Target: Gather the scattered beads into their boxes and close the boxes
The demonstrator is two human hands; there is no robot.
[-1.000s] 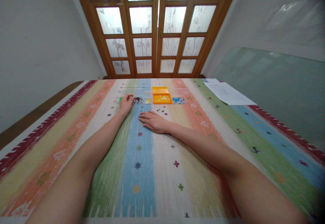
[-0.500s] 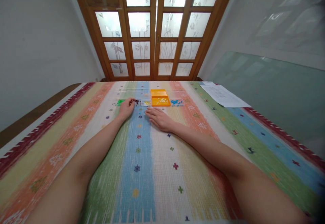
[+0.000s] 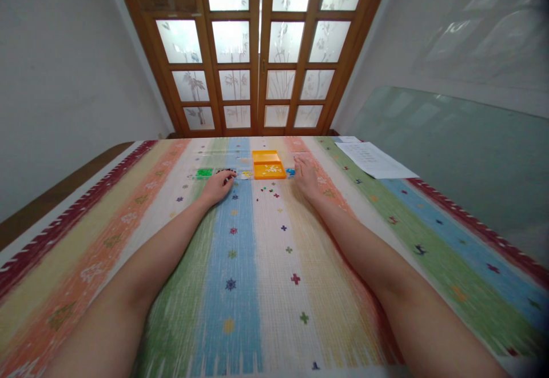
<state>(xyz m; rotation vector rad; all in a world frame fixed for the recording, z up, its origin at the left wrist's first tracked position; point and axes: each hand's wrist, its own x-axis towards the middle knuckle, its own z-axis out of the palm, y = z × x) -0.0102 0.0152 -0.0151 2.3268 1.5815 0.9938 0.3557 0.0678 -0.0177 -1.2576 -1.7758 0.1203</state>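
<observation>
My left hand (image 3: pixel 218 186) rests at the clear box of dark brown pieces (image 3: pixel 223 170), partly covering it. Its fingers are bent together at the right end of that box; anything between them is too small to make out. Over the clear box of blue pieces (image 3: pixel 290 172), my right hand (image 3: pixel 306 176) is curled with its fingertips drawn in, hiding most of the box and whatever they may hold. Between the hands stands an open orange case (image 3: pixel 269 175) with white pieces (image 3: pixel 273 168) in it. Yellow pieces (image 3: pixel 246 174) lie just left of the case.
Green pieces (image 3: pixel 205 172) fill a clear box at the left end of the row. A few tiny green and dark bits (image 3: pixel 264 188) lie on the striped tablecloth (image 3: pixel 246 321) before the case. White paper sheets (image 3: pixel 373 159) lie at the far right.
My right hand has moved right, from in front of the orange case to the blue pieces, uncovering the tiny bits on the cloth. My left hand has shifted slightly right.
</observation>
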